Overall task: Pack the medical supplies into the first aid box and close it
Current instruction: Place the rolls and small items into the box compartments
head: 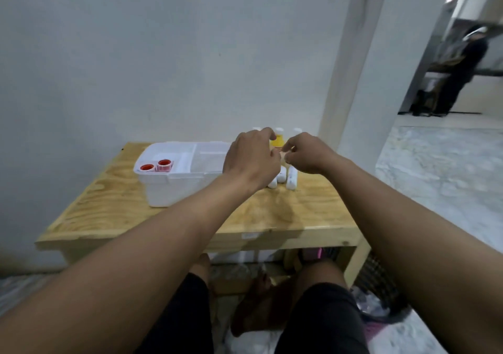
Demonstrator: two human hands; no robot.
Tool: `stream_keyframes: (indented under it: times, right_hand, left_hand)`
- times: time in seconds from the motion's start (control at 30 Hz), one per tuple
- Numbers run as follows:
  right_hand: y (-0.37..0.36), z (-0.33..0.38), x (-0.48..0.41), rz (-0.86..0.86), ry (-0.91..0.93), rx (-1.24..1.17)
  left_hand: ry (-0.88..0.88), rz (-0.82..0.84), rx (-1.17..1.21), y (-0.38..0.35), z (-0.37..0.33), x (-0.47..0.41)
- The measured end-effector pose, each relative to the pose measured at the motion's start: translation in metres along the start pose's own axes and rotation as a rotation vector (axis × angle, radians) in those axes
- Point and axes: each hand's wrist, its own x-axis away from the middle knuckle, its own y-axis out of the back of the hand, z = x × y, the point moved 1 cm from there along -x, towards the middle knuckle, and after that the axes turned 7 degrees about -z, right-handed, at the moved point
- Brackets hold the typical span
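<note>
My left grip [251, 157] and my right grip [307, 153] meet just above the middle of the frame, over the far right part of the wooden worktop [130, 217]. My right grip is clenched, thumb and forefinger pinching a small pale item [284, 155] that is too blurred to name. My left grip is curled too, its thumb tip close against that same item, but I cannot tell whether it grasps anything.

The white first aid box [177, 187] stands left of centre on the worktop, just left of my left grip, with its divided top tray showing. Two red-topped round items [164, 163] sit side by side in the tray's left compartment.

Behind my grips, by the wall, stand a yellow bottle [277, 142] and a white bottle [297, 131] to its right. Below my grips, white rolls [291, 180] lie on the worktop, just right of the box.

In the upper right of the frame a person in dark clothes [462, 68] stands well apart from me, across a pale floor [435, 168].
</note>
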Motion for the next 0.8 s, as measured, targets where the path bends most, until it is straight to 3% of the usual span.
stream_keyframes:
  times: [0.33, 0.8]
  right_hand:
    - [-0.021, -0.053, -0.008, 0.045, -0.044, -0.004]
    - [-0.033, -0.063, -0.016, 0.189, 0.034, 0.043]
  left_hand:
    - [0.032, 0.227, -0.228, -0.068, -0.008, -0.023]
    - [0.065, 0.302, -0.407, -0.119, -0.001, -0.045]
